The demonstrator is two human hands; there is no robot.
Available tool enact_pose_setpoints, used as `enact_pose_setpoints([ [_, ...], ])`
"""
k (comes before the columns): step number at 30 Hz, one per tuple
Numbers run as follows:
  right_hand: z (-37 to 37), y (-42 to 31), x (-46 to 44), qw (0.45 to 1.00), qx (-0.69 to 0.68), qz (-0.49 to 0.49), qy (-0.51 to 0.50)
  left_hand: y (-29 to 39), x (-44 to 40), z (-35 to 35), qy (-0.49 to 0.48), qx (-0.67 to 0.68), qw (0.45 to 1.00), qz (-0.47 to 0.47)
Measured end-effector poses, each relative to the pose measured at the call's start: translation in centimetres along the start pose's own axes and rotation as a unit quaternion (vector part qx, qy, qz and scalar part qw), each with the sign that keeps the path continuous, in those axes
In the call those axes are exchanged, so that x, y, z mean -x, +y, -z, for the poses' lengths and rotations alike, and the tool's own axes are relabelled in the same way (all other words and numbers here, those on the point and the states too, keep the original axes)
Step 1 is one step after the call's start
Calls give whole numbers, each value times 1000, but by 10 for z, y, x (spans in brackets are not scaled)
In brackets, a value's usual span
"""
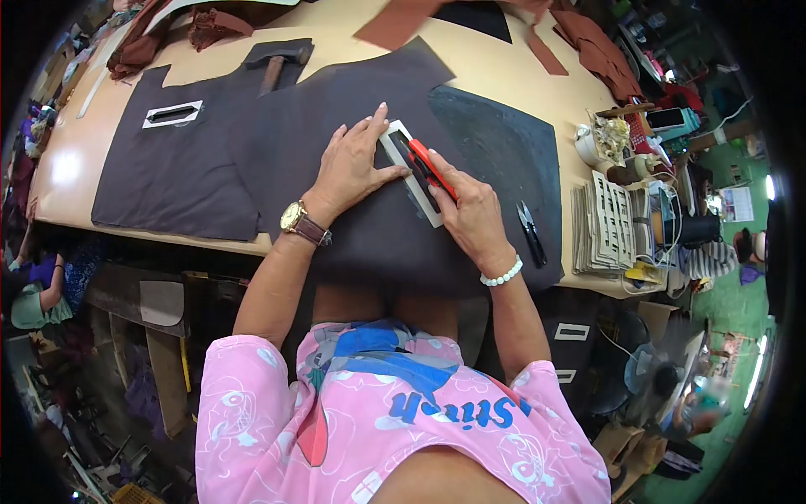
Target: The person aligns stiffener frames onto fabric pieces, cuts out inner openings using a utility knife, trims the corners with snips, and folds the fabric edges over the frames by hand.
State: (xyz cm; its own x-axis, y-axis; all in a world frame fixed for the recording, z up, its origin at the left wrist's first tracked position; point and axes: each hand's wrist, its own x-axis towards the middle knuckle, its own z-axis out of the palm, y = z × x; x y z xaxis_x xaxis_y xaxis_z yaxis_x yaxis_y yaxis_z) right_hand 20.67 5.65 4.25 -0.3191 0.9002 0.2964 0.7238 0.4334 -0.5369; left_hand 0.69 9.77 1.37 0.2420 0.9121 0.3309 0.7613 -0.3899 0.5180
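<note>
A dark piece of leather-like material (353, 244) lies over the table's front edge, with a white rectangular slotted frame (426, 204) slanting across it. My left hand (357, 164) rests flat on the material with fingers spread, its thumb against the frame's left side. In my right hand (470, 210) is a red-and-black cutter knife (431, 168), held along the frame's slot. Its blade tip is too small to make out. Beside my right hand lie black-handled thread snips (531, 233) on a dark cutting mat (495, 139).
A hammer (273, 74) lies on the dark pieces at the back left. Another white slotted frame (172, 114) sits on the left piece. Stacked card templates (606, 220) stand at the right edge near a phone (667, 118). Brown scraps (588, 55) lie at the back.
</note>
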Motion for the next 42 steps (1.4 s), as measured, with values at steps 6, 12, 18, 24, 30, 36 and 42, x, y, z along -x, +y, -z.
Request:
enact_pose_setpoints([
  [6,0,-1,-1,1000,21,12,1,-2,0,-3,9,4,1000,2],
  [12,1,-3,-4,999,38,7,-4,0,0,-2,-5,1,1000,16],
  [18,2,-7,-8,999,52,6,-11,-1,0,-3,0,1,1000,10],
  [24,33,-40,-44,973,176,-35,-144,3,2,-2,-5,-24,1000,6],
  [30,38,-44,-60,960,224,35,-162,7,3,0,-29,-57,998,23],
  [36,38,-44,-50,958,230,28,-168,5,4,-2,-20,-52,998,18],
  [42,45,-47,-34,956,235,5,-178,5,4,-2,-17,-61,998,19],
])
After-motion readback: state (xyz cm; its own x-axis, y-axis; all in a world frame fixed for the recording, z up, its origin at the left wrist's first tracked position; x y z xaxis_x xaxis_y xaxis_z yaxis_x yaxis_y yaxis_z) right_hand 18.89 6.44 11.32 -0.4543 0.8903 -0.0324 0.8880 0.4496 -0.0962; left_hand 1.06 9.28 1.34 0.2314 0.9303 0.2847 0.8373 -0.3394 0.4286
